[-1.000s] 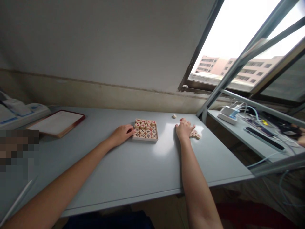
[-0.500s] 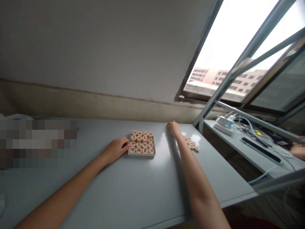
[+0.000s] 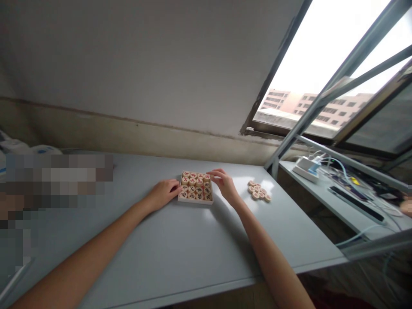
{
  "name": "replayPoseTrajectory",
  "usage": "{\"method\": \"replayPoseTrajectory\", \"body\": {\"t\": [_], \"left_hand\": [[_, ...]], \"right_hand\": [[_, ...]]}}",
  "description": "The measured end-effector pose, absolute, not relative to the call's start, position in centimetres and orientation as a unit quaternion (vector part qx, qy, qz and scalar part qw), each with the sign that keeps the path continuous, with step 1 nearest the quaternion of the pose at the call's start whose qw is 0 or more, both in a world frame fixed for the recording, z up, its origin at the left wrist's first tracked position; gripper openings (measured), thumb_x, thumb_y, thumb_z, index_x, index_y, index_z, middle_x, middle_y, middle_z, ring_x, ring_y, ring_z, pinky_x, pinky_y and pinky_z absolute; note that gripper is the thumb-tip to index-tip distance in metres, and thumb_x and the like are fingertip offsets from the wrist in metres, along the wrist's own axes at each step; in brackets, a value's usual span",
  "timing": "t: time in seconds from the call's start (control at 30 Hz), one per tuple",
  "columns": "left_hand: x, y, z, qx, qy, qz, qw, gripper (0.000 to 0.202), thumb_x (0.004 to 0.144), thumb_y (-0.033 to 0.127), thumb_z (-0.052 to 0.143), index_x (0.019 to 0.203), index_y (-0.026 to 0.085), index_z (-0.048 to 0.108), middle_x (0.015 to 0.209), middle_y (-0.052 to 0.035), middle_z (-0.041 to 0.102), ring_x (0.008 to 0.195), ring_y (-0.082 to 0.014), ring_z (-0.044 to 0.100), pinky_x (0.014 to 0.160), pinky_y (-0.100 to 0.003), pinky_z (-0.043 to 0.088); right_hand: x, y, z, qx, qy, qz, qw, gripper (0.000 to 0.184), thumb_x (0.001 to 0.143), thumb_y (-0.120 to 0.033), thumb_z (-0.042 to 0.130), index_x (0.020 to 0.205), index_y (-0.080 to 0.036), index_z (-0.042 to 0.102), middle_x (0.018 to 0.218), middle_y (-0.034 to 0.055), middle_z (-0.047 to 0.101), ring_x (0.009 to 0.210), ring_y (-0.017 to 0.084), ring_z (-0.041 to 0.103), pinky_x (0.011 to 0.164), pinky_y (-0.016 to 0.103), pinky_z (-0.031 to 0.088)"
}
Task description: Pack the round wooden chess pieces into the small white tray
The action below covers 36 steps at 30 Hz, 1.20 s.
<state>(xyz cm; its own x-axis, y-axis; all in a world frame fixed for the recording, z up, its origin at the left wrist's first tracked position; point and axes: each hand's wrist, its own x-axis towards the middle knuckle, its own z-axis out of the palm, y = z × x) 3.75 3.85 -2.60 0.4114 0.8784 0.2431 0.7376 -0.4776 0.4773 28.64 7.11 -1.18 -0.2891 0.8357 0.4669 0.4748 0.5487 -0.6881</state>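
A shallow, light-coloured box (image 3: 195, 201) holds rows of round wooden Chinese chess pieces (image 3: 192, 189) with red and black characters. My left hand (image 3: 163, 193) lies against the box's left side, its fingers bent and its thumb at the edge. At the far right corner of the box, my right hand (image 3: 224, 184) has its thumb and index finger on a red-marked chess piece (image 3: 207, 176). The other fingers of that hand are loosely stretched. Several loose Chinese chess pieces (image 3: 258, 191) lie in a cluster on the grey table (image 3: 180, 249), right of my right hand.
A wall (image 3: 154, 133) runs behind the table. To the right stand a metal frame post (image 3: 275, 165) and a second desk (image 3: 325, 184) bearing a power strip (image 3: 305, 168), cables and a dark bar-shaped thing (image 3: 355, 204). A pixelated area hides the left side.
My right hand has come from the table's far edge, near the loose pieces, leftward to the box's far right corner. My left hand stays beside the box. The view has shifted slightly.
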Motion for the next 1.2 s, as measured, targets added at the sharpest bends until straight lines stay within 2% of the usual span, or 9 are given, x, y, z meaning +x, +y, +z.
{"method": "replayPoseTrajectory", "body": {"t": [0.13,0.27,0.5,0.83,0.97,1.07,1.2], "left_hand": [[3.7,3.8,-2.6,0.826,0.491,0.235,0.147,0.035,0.085,0.04,0.032,0.065,0.017,0.05,0.07,-0.0028,0.056,0.065,-0.0145,0.05,0.06,-0.023,0.033],[3.7,3.7,-2.5,0.825,0.492,0.235,0.148,0.035,0.085,0.039,0.032,0.065,0.017,0.05,0.07,-0.0027,0.056,0.064,-0.0142,0.05,0.059,-0.022,0.032],[3.9,3.6,-2.2,0.821,0.496,0.233,0.161,0.034,0.084,0.039,0.033,0.065,0.016,0.05,0.071,-0.0025,0.057,0.064,-0.0141,0.05,0.059,-0.022,0.033],[3.7,3.9,-2.8,0.825,0.492,0.235,0.148,0.035,0.085,0.04,0.032,0.066,0.017,0.05,0.07,-0.0018,0.056,0.065,-0.0139,0.05,0.06,-0.022,0.032],[3.7,3.9,-2.8,0.825,0.492,0.235,0.147,0.035,0.085,0.04,0.032,0.065,0.017,0.049,0.07,-0.0021,0.056,0.065,-0.014,0.05,0.06,-0.022,0.032],[3.8,3.9,-2.8,0.825,0.493,0.236,0.146,0.035,0.085,0.039,0.032,0.065,0.017,0.049,0.07,-0.0022,0.056,0.065,-0.0141,0.05,0.06,-0.022,0.032],[3.8,3.8,-2.7,0.824,0.494,0.236,0.145,0.035,0.085,0.04,0.032,0.066,0.017,0.05,0.071,-0.0026,0.056,0.065,-0.0143,0.05,0.06,-0.023,0.032]], "right_hand": [[29.1,7.2,-0.8,-0.415,-0.759,0.237,0.442,0.013,0.077,-0.028,0.054,0.084,-0.02,0.061,0.091,0.0042,0.056,0.083,0.015,0.056,0.069,0.026,0.047],[29.6,7.3,-0.7,-0.403,-0.76,0.255,0.442,0.013,0.072,-0.028,0.061,0.08,-0.019,0.058,0.084,0.0025,0.058,0.076,0.014,0.057,0.07,0.027,0.047],[28.8,6.9,-1.1,-0.382,-0.832,0.144,0.375,0.008,0.071,-0.02,0.063,0.078,-0.021,0.06,0.084,0.0007,0.062,0.082,0.015,0.055,0.077,0.03,0.039],[28.8,6.3,-0.9,-0.445,-0.849,0.004,0.285,0.015,0.075,-0.034,0.06,0.087,-0.025,0.061,0.099,0.0017,0.06,0.092,0.018,0.049,0.079,0.032,0.031],[28.8,6.2,-0.9,-0.468,-0.843,-0.033,0.263,0.03,0.078,-0.041,0.055,0.105,-0.027,0.056,0.108,0.0045,0.056,0.099,0.021,0.046,0.08,0.034,0.032],[28.8,6.1,-1.1,-0.479,-0.84,-0.058,0.248,0.043,0.081,-0.046,0.049,0.12,-0.029,0.046,0.119,0.0052,0.05,0.108,0.022,0.041,0.086,0.037,0.03],[28.9,6.0,-1.1,-0.475,-0.848,-0.084,0.221,0.035,0.085,-0.047,0.039,0.116,-0.034,0.051,0.126,0.0012,0.046,0.116,0.022,0.035,0.098,0.044,0.019]]}}
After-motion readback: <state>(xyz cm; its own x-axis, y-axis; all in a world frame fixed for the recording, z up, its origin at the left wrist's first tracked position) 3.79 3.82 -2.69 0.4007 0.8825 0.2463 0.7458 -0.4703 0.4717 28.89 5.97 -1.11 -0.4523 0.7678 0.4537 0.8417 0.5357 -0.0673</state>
